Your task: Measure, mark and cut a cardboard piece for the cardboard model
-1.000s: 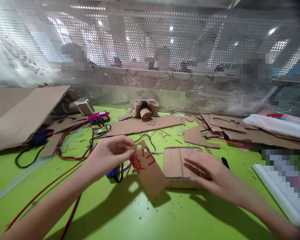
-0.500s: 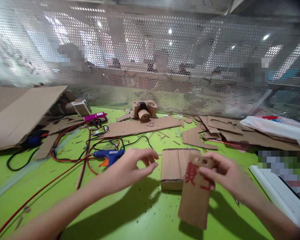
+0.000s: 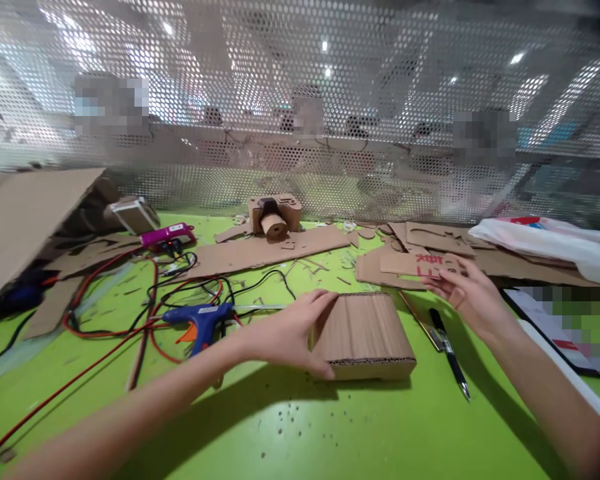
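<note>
**Holding two bits of cardboard on the green table**

Reaching out over the green table point(image 3: 300, 433), the left hand point(image 3: 285, 333) rests on the near left corner of a ribbed cardboard block point(image 3: 365, 330). The fingers are spread wide and curve around the edge, thumb at the front, so the hand touches the block and seems to steady it flat on the table. It is not lifting it.

The right hand point(image 3: 467, 293) is further back and to the right. Its fingers pinch a flat cardboard piece with red marks point(image 3: 420, 265), held almost level just above a pile of cardboard scraps point(image 3: 395, 267). The hand is only partly closed, gripping the piece by its right end, likely so the piece can lie flat over the pile.

A black pen point(image 3: 450, 353) lies on the table between the two arms, just right of the block. A blue glue gun point(image 3: 200, 320) sits to the left of the left hand, with red and black wires point(image 3: 130, 313) tangled around it. A little cardboard camera point(image 3: 274, 215) stands at the back by the holey metal wall point(image 3: 300, 133). A pink box point(image 3: 167, 235) lies far left, and a white bag point(image 3: 555, 243) far right.
</note>
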`<state>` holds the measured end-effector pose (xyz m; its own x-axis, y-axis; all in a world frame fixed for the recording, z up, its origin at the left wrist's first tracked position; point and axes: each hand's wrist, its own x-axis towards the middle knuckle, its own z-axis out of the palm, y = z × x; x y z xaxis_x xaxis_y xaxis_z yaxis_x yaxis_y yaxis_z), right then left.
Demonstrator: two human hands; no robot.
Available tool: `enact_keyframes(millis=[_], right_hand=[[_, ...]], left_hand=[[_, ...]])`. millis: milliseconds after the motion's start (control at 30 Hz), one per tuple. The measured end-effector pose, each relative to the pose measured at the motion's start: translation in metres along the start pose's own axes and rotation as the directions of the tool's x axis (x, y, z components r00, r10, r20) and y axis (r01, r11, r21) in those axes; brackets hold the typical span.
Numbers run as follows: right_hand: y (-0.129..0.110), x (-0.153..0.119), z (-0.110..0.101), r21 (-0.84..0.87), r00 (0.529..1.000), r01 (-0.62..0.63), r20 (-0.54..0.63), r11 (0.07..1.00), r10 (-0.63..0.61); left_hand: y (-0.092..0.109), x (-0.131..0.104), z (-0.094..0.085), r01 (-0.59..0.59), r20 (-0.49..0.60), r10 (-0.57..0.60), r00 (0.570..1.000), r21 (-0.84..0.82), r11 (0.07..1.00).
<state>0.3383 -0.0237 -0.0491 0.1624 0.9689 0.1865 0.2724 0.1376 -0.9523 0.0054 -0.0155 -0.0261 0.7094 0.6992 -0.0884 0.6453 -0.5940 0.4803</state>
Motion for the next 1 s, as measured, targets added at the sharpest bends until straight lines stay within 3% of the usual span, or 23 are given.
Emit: enact_keyframes(millis=[100, 200, 267, 333, 400, 467, 533, 633, 733, 900, 1000], right_hand=[[0.016, 0.000, 0.011, -0.112, 0.993, 0.009, 0.118, 0.994, 0.004], [0.030, -0.011, 0.024, -0.284, 0.973, 0.036, 0.229, 0.958, 0.031], [0.035, -0.015, 0.027, -0.421, 0.968, 0.067, 0.247, 0.905, 0.043], [0.036, -0.012, 0.027, -0.551, 0.976, 0.109, 0.216, 0.827, 0.015], [0.035, 0.001, 0.027, -0.655, 0.982, 0.160, 0.181, 0.738, -0.053], [0.036, 0.019, 0.031, -0.722, 0.975, 0.216, 0.191, 0.658, -0.111], [0.038, 0.037, 0.040, -0.762, 0.966, 0.256, 0.215, 0.595, -0.140], [0.041, 0.053, 0.051, -0.785, 0.956, 0.293, 0.241, 0.545, -0.168], [0.032, 0.051, 0.045, -0.778, 0.949, 0.312, 0.223, 0.546, -0.224], [-0.021, -0.002, 0.012, -0.681, 0.891, 0.417, 0.176, 0.602, -0.419], [-0.048, -0.045, 0.013, -0.593, 0.827, 0.553, 0.304, 0.586, -0.473]], left_hand=[[0.001, -0.007, 0.013, 0.004, -0.100, -0.001, 0.995, 0.029, 1.000], [-0.004, -0.032, 0.011, -0.030, -0.247, 0.051, 0.968, 0.088, 0.996], [-0.009, -0.054, 0.000, -0.035, -0.362, 0.085, 0.928, 0.142, 0.989], [-0.015, -0.074, -0.014, -0.004, -0.504, 0.112, 0.856, 0.211, 0.977], [-0.019, -0.086, -0.024, 0.013, -0.598, 0.149, 0.788, 0.258, 0.966], [-0.021, -0.090, -0.025, 0.028, -0.636, 0.145, 0.758, 0.254, 0.967], [-0.021, -0.086, -0.019, 0.026, -0.620, 0.120, 0.775, 0.221, 0.975], [-0.016, -0.070, -0.006, -0.038, -0.519, 0.132, 0.845, 0.187, 0.982], [-0.010, -0.051, 0.001, -0.098, -0.417, 0.143, 0.898, 0.129, 0.987], [-0.007, -0.034, 0.012, -0.093, -0.330, 0.079, 0.941, -0.027, 0.995], [-0.009, -0.030, 0.026, -0.073, -0.297, 0.035, 0.954, -0.118, 0.990]])
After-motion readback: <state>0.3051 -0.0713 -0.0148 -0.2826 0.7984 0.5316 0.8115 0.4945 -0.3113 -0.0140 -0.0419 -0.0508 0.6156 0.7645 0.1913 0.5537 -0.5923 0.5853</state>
